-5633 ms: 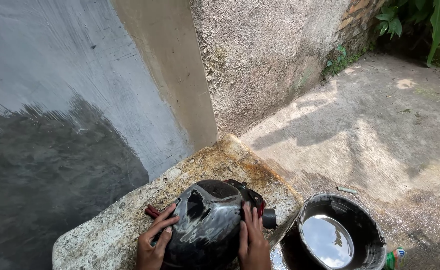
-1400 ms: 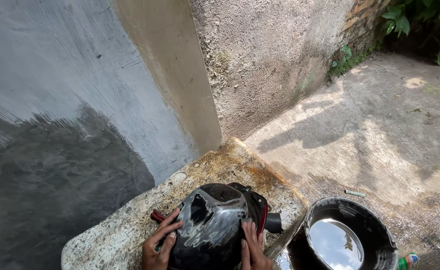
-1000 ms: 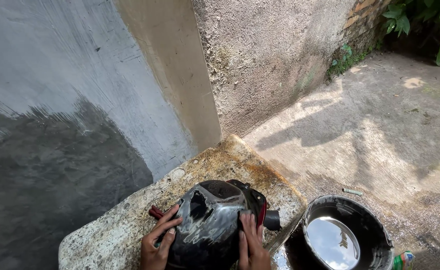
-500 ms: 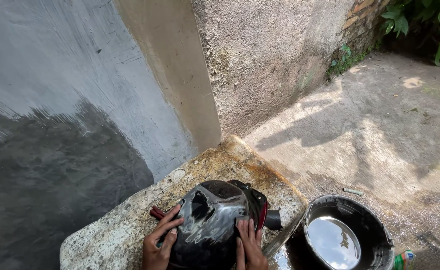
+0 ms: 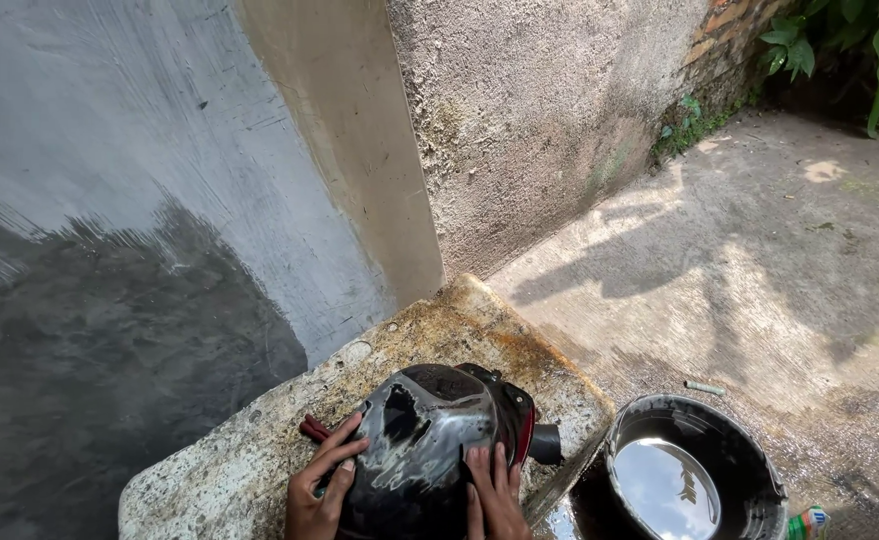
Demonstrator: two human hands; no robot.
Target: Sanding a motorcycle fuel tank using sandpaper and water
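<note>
Barely anything has shifted since the earlier frames, honestly: both hands sit on the helmet as before, and only the right one has slid a touch lower on the shell compared with a few seconds back. From my remote seat, the black helmet (image 5: 430, 440) sits on the stained concrete slab (image 5: 260, 450), near its right end, wet and shiny, with the red trim and a dark stub poking out to the right toward the bucket.

My left hand (image 5: 318, 490) is spread flat along the helmet's left flank, fingers fanned out and pressed on the shell, not wrapped around anything. Next to its fingertips there's a small red piece (image 5: 312, 430) lying on the slab, touching or just beside the helmet; can't tell which. My right hand (image 5: 495, 495) lies palm-down on the lower right of the shell, fingers open and pointing up toward the crown.

Key relation as I read it: the helmet lies straight ahead of both hands, long axis running away from me toward the wall (image 5: 520, 130), cradled between them, neither hand clearly nearer.

The black bucket (image 5: 695, 480) of water stands on the ground just right of the slab, closest to my right hand.
</note>
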